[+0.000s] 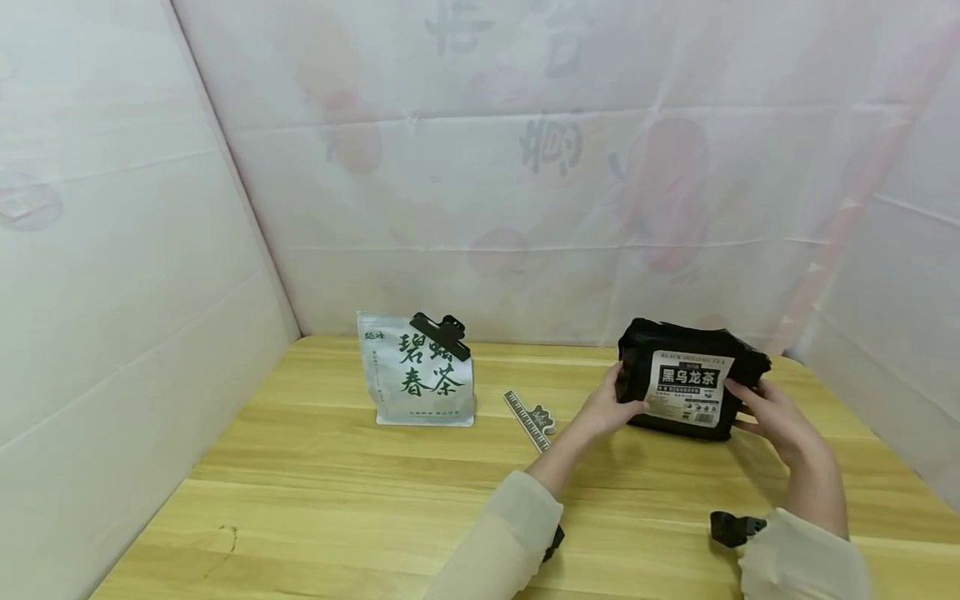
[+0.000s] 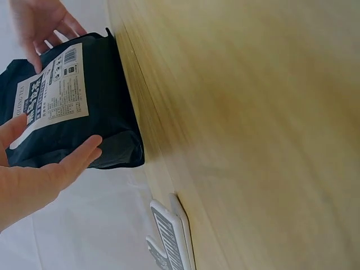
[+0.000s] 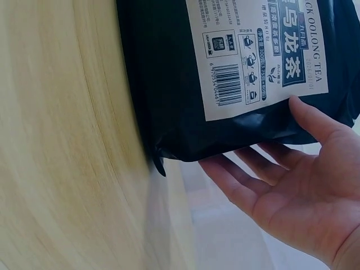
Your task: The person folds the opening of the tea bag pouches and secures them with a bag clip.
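At the table point(image 1: 337, 492), left grip point(image 1: 609, 406) and right grip point(image 1: 780, 421) clasp opposite sides of a black bag point(image 1: 686, 387).

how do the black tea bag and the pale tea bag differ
Colour: the black bag is dark with a pale label, while the pale bag has dark green lettering across its front.
Handling: the black bag is held between the left hand and right hand; the pale bag is untouched.
Top: the pale bag wears a black clip; none shows on the black bag.
Shared: both carry Chinese characters.
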The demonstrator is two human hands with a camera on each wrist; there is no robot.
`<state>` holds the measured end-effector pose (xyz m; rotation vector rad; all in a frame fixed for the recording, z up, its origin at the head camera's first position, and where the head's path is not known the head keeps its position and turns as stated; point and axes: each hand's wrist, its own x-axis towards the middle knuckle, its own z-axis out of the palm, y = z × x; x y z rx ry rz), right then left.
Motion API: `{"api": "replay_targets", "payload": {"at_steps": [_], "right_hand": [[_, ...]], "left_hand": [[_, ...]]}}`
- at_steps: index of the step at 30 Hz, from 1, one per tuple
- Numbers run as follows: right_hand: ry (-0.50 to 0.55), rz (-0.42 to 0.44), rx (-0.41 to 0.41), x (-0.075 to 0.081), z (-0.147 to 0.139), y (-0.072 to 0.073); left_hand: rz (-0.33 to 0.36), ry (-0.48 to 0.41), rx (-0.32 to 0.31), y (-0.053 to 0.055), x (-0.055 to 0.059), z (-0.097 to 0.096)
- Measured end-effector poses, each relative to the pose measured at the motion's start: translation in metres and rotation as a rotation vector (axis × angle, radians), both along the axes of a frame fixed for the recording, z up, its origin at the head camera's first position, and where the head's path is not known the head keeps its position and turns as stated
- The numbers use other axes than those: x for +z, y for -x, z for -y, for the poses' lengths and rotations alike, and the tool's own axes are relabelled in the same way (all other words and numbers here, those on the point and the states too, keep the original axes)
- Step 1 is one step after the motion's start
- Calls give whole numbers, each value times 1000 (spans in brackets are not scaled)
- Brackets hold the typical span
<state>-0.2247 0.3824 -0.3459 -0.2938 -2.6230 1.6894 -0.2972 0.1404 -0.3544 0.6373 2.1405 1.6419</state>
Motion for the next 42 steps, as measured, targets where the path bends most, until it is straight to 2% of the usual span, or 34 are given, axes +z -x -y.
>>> {"api": "replay_targets", "payload": {"at_steps": [11,18,28,38,42], "right_hand": [[31,-3,-3,1,2,-1],[37,-3,-2,1,3,-1],[40,2,16,3,7,1],[27,5,40,6,18,7],[23,5,52,7,21,9]], "left_hand": [[-20,-5,18,-6,3,-2],[62,-104,39,-8,5,0],[244,-286,-7,-5,3,9],[285,-304,11,-3,2,21],[296,-325,-4,-3,2,27]]}}
